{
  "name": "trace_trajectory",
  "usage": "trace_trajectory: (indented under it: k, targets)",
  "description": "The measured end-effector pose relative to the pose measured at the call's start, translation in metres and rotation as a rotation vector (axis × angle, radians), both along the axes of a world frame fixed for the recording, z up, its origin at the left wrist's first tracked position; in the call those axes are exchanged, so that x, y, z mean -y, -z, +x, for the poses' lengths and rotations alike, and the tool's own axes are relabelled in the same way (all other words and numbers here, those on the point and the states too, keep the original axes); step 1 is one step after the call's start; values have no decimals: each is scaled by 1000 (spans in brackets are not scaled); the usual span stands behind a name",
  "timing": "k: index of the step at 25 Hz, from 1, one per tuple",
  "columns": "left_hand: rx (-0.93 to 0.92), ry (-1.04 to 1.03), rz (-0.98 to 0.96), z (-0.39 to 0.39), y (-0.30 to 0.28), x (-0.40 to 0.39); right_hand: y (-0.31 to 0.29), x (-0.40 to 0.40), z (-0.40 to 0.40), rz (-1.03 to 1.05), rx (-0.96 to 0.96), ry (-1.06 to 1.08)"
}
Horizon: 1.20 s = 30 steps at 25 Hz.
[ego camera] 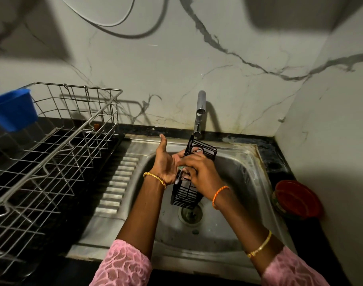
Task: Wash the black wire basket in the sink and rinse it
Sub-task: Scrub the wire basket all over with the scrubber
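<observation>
The black wire basket [185, 193] is held on end above the steel sink [240, 182], its top reaching up to the tap [200, 114]. My left hand [166, 162] supports it from the left, palm against the wires and thumb pointing up. My right hand [199, 170] presses a small greenish scrubber [181, 167] onto the basket's middle; most of the scrubber is hidden by the fingers. I see no water stream from the tap.
A steel dish rack [52, 153] stands on the dark counter at the left, with a blue tub [13, 109] behind it. A red bowl [296, 199] sits on the counter right of the sink. The drain [190, 213] lies under the basket.
</observation>
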<state>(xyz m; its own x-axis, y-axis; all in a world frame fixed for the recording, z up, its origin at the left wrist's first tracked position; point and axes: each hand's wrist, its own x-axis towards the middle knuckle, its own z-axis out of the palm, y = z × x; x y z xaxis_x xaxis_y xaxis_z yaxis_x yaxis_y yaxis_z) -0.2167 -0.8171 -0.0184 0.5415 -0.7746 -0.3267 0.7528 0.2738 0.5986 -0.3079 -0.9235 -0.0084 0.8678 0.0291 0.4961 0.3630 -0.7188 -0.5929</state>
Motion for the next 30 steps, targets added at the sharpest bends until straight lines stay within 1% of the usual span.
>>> trace_trajectory:
  k: [3,5,7,8,11,12,15,19,22,24,28,30]
  targets:
    - [68,75,82,-5,-3,-1,-15,19,31,94,-79,112]
    - [84,105,115,-9,-6,-3,-27,31,48,266,-175,165]
    - [87,111,115,-11,-8,-5,-30,39,56,232,-166,261]
    - [85,107,113,-14,-10,-5,-30,40,54,210,-161,265]
    - [104,68,138,-19,-11,-7,-28,28,34,162,-191,150]
    - [118,54,147,-20,-11,-7,-27,26,30,149,-177,146]
    - [143,20,154,-21,-8,-8,-27,35,45,231,-184,226]
    - [107,5,159,-22,-2,-10,-22,41,65,237,-234,297]
    - [128,-61,146,-20,3,-8,-13,29,46,230,-120,342]
    - [128,-57,131,-21,4,-4,-11,25,29,220,-25,330]
    - [112,-18,123,-27,7,3,-16,28,19,204,-11,283]
    - [103,-37,117,-27,8,4,-15,20,14,116,33,233]
